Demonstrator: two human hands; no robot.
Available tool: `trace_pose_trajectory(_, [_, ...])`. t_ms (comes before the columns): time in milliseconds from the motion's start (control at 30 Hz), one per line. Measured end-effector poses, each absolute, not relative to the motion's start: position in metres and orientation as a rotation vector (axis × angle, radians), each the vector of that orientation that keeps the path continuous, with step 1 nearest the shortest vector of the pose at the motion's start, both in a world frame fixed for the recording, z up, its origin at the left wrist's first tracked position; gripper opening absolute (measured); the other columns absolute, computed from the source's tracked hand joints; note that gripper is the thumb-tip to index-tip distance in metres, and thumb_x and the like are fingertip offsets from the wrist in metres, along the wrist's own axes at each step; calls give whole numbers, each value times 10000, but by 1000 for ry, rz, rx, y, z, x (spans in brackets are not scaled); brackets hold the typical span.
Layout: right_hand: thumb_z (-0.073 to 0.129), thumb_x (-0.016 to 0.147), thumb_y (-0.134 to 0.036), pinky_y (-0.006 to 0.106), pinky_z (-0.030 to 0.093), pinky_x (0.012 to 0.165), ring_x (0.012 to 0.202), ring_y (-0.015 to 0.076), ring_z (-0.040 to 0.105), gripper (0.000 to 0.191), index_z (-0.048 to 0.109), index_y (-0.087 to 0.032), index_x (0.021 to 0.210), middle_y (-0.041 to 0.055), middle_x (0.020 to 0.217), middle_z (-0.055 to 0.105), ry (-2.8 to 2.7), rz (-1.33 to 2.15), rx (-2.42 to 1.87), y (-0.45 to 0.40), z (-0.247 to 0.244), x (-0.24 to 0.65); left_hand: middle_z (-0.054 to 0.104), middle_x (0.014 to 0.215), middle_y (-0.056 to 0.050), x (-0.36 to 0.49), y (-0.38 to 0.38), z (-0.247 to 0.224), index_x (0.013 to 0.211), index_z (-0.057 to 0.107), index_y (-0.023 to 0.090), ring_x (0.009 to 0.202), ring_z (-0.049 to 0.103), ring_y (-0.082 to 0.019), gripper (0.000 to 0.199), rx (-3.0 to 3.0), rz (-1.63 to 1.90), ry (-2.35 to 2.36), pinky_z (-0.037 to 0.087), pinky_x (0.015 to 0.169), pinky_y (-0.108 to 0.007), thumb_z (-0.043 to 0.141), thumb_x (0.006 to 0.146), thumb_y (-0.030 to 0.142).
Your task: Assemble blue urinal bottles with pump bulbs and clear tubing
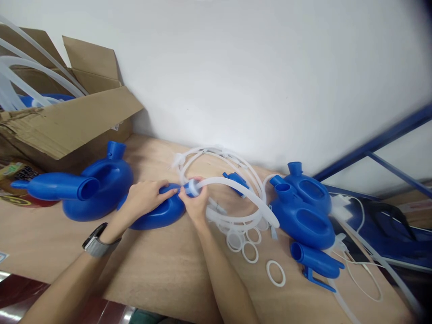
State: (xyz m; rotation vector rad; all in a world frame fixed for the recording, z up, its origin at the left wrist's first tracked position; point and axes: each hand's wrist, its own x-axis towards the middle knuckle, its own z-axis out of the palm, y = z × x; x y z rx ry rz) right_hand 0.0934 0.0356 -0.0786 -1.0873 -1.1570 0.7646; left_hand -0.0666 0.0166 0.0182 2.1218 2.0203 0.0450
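Note:
A blue plastic bottle (161,217) lies on its side on the table, its neck pointing right. My left hand (144,198) is closed over the bottle's upper side, thumb along the top; some of its fingers are hidden behind it. At the neck, my right hand (196,204) grips the white cap (193,186) with thumb and fingers around it. From this cap a translucent white hose (248,193) arches to the right, its end above the table. Whether the cap is fully seated I cannot tell.
Blue bottles stand left (101,189) and right (300,220). Coiled tubing (219,150) lies behind my hands, with several white rings (276,273) nearer. Two blue spouted parts (57,185) (317,261) flank them. A cardboard box (77,119) with hoses stands left; a white wall rises behind.

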Motion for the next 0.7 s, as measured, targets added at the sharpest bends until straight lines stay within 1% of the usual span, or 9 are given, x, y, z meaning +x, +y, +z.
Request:
trace_pose_trajectory(200, [808,711,-344,417,576,965,976,253,701,454,602,-239,1102,64,1083,751,-1137,775,-1106,35,-76,91,824,1095,-93,-64,16,16,1059,756,310,1050,753,-385,588,2109,53,2074,469,739,-367,365,980,742])
trace_pose_trajectory(333, [801,718,-319,410,572,978,985,245,697,458,604,-227,1120,64,1101,739,-1131,790,-1104,33,-73,90,822,1075,-114,-64,17,16,1038,767,293,1049,751,-400,628,2103,38,2094,476,734,-375,343,981,753])
trace_pose_trajectory(367, [803,727,-319,410,567,1000,1015,246,696,473,604,-224,1145,69,1132,735,-1140,803,-1102,32,-73,90,821,1071,-121,-64,17,16,1030,769,285,1048,750,-406,636,2106,37,2094,477,732,-379,341,979,754])
trace_pose_trajectory(433, [816,747,-332,426,538,1080,1149,263,677,551,600,-217,1241,95,1253,714,-1182,831,-1107,29,-70,96,819,1075,-133,-65,17,16,1031,772,269,1052,747,-415,653,2121,44,2080,483,735,-387,341,974,756])
trace_pose_trajectory(500, [850,750,-357,473,481,1172,1328,301,607,686,582,-220,1366,121,1396,661,-1308,846,-1131,22,-66,111,818,1097,-143,-65,16,17,1070,777,256,1064,744,-416,665,2136,67,2065,494,751,-392,348,967,753])
trace_pose_trajectory(567, [873,761,-383,531,436,1220,1434,334,537,778,562,-252,1462,121,1476,621,-1537,833,-1157,12,-63,137,819,1107,-148,-65,16,18,1110,780,246,1076,742,-412,669,2140,86,2070,503,769,-394,365,957,748])
trace_pose_trajectory(633, [839,833,-395,558,443,1218,1437,333,539,731,563,-305,1504,104,1491,621,-1792,745,-1166,-3,-62,172,820,1102,-146,-65,15,19,1134,778,248,1081,742,-408,675,2137,85,2082,506,782,-391,380,943,758])
trace_pose_trajectory(667, [790,890,-385,562,444,1220,1443,327,532,649,579,-321,1501,104,1502,613,-1877,644,-1196,-12,-64,192,820,1100,-145,-65,15,19,1144,775,250,1081,742,-408,688,2136,79,2081,505,786,-390,388,930,778])
trace_pose_trajectory(700, [768,911,-365,585,434,1226,1467,339,503,593,608,-328,1481,108,1516,602,-1960,523,-1241,-21,-66,211,819,1101,-145,-66,15,19,1155,771,252,1078,742,-409,709,2138,74,2076,505,786,-390,399,912,805])
